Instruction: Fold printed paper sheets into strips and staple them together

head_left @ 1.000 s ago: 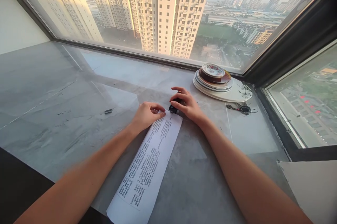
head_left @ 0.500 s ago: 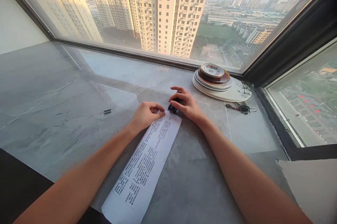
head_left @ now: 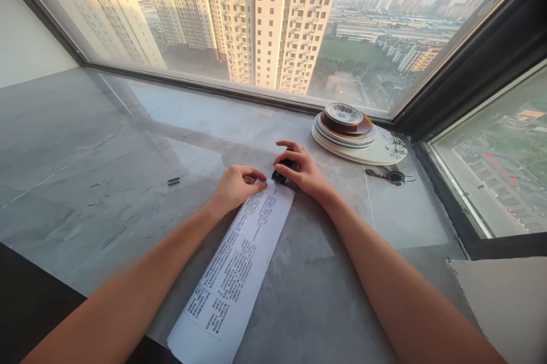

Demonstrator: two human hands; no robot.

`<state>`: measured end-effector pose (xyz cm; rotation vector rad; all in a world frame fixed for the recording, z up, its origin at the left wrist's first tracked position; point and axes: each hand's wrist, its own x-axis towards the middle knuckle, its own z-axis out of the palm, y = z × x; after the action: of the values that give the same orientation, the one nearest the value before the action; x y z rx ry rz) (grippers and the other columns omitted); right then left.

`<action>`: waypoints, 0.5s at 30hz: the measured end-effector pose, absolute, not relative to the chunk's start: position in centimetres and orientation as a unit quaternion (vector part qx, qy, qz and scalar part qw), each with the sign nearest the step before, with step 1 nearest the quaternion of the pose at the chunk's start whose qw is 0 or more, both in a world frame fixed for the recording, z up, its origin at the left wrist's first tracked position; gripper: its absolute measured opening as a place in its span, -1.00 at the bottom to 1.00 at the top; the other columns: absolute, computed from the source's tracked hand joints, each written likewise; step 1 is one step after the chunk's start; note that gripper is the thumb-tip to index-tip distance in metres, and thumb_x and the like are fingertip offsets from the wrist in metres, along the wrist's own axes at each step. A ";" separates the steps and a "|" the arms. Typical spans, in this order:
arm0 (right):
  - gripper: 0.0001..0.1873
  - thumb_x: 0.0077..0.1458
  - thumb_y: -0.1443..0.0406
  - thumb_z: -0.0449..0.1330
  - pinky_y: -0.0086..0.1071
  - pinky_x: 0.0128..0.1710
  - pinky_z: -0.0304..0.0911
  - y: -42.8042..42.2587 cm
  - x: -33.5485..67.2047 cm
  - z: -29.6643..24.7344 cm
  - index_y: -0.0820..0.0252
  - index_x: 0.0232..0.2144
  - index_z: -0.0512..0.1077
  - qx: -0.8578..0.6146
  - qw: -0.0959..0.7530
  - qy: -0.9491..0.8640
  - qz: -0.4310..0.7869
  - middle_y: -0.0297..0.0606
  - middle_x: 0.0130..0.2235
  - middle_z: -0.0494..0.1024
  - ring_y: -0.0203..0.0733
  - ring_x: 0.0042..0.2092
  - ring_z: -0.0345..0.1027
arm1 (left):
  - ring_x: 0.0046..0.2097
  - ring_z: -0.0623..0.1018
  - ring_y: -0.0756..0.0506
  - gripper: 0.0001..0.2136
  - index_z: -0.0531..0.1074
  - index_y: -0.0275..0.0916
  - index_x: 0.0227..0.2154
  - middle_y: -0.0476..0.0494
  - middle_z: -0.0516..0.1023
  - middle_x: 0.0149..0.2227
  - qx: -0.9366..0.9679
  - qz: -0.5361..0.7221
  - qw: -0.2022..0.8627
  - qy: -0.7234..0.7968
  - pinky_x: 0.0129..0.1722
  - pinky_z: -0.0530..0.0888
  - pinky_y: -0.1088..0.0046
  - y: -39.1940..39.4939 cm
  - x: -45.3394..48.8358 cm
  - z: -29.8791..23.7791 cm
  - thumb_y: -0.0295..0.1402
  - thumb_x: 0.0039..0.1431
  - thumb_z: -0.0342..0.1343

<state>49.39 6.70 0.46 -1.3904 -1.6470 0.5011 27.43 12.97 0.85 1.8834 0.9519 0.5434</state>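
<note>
Paper (head_left: 248, 261): lower centre of frame, long axis slanting up and right to mid-frame, where its far end sits between the hands. Left hand (head_left: 239, 186) is nearer: thumb and fingers pinched together on the far left corner. Right hand (head_left: 301, 169) is half curled around a black stapler (head_left: 279, 177), thumb on it, one finger lifted. Stapler's near end meets the paper's far edge (can't tell if it overlaps). Plates (head_left: 318, 144) sit beyond, upper right.

Bare forearms (head_left: 388, 267) (slim fingers (head_left: 254, 172), too)
</note>
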 end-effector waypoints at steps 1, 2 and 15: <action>-0.69 0.18 -0.06 0.26 0.06 0.34 0.06 6.7 49.4 0.5 -0.02 -0.28 0.60 -0.561 0.445 -0.668 0.201 -0.29 0.27 0.37 0.12 0.32 0.12 | -0.35 0.62 -0.14 -0.78 0.67 -0.15 -0.29 -0.08 0.67 -0.39 0.767 0.220 0.462 0.387 -0.30 0.51 0.35 13.0 27.4 0.8 -0.16 0.04 0.36; -0.70 0.18 -0.05 0.27 0.06 0.33 0.07 6.7 49.4 0.5 -0.02 -0.29 0.61 -0.560 0.443 -0.671 0.199 -0.29 0.28 0.36 0.12 0.32 0.12 | -0.35 0.62 -0.13 -0.78 0.67 -0.15 -0.30 -0.08 0.67 -0.39 0.768 0.220 0.461 0.386 -0.31 0.51 0.36 13.0 27.4 0.8 -0.16 0.04 0.36; -0.72 0.19 -0.01 0.25 0.08 0.30 0.10 6.7 48.6 0.1 -0.03 -0.31 0.64 -0.601 0.489 -0.616 0.142 -0.22 0.14 0.45 0.12 0.24 0.20 | -0.29 0.63 -0.12 -0.77 0.66 -0.16 -0.27 -0.10 0.67 -0.30 0.773 0.233 0.450 0.383 -0.25 0.54 0.37 13.1 27.3 0.5 -0.17 0.05 0.35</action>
<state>48.65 6.74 0.08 -1.4595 -1.4962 0.3461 27.30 13.14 0.53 1.9101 0.9470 0.5750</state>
